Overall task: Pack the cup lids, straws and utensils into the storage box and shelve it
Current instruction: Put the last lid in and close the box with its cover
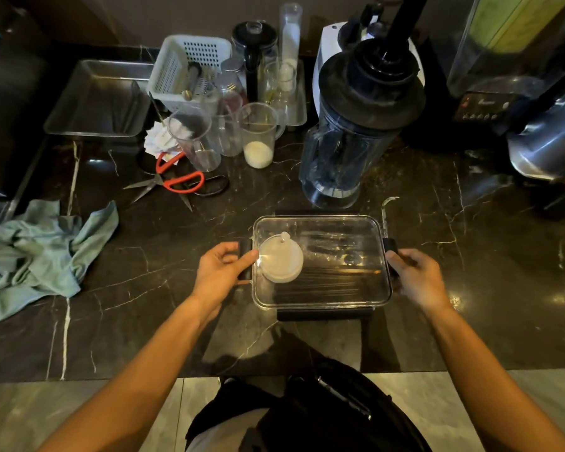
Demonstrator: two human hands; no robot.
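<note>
Sitting on the dark marble desk [437, 223], the clear box [322, 261] lies near the front edge with its see-through lid [340, 230] on top. Inside, at the left end, rests a stack of pale cup lids [280, 258]; dark thin straws [320, 283] lie lengthwise along the bottom, though what else is among them cannot be made out.

The left hand [221, 269] curls around the black clasp [245, 259] on the box's left end, thumb near the lid's rim, fingers wrapped on the clasp. The right hand [413, 275] is closed on the black clasp [390, 247] at the right end. Both forearms reach in from below.

Just behind the box stands a blender jar [349, 138] with a black cap. To the left of it are clear measuring cups [258, 135], one holding white powder at its bottom. Red-handled scissors [173, 181] lie in front of the cups, beside a black-handled pair. A white basket [186, 66] sits farther back, next to a steel tray [98, 99]. A crumpled green cloth [40, 252] lies at the far left, well apart from the box.
</note>
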